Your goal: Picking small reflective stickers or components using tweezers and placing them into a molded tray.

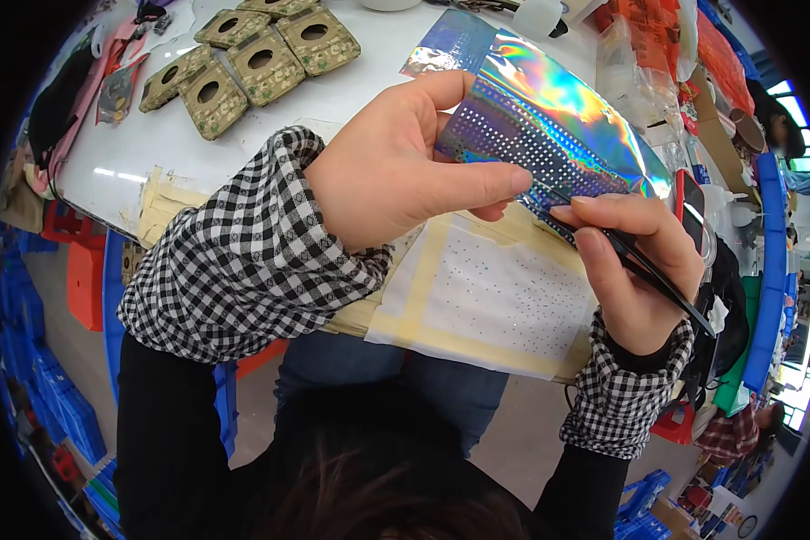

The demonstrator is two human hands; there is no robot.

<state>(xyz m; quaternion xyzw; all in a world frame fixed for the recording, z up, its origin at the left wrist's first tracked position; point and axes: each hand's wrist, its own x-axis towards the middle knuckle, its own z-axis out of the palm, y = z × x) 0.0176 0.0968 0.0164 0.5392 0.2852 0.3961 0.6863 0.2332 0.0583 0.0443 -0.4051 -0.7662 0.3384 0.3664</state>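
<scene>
My left hand pinches the edge of a shiny rainbow-coloured foil sheet, which bears rows of small light dots on its near part. In my right hand is a pair of dark tweezers, held between thumb and fingers, with the tips at the sheet's near edge close to my left thumb. Whether the tips grip anything is too small to tell. Below both hands lies white paper with yellowish tape strips, scattered with many tiny shiny specks.
Several camouflage-patterned pieces with round holes lie at the far left of the white table. Clear and orange plastic bags crowd the far right. A red stool stands left, and a long blue bin is on the right.
</scene>
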